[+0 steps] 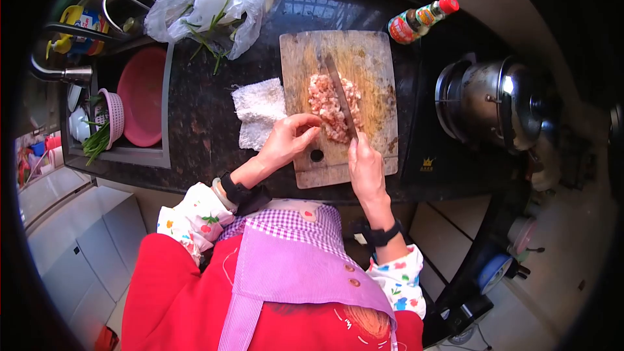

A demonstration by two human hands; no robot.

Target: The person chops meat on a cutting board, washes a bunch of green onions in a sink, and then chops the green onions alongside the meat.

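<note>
My right hand (pixel 367 166) is closed around the handle of a kitchen knife (pixel 342 96). Its blade points away from me and lies across a pile of minced meat (pixel 320 94). The pale pink meat is spread over the middle of a worn wooden cutting board (pixel 380 58). At the board's left edge, my left hand (pixel 287 142) hovers by the meat, fingers loosely curved and thumb apart from them, with nothing visible between. A white cloth (pixel 257 107) lies on the counter just beyond that hand.
A plastic bag (pixel 250 10) with green stalks sits at the back left. The sink at left holds a pink basin (pixel 144 97) and a small basket (pixel 114 117) with greens. A red-capped sauce bottle (pixel 416 21) stands behind the board; a steel pot (pixel 484 101) is at right.
</note>
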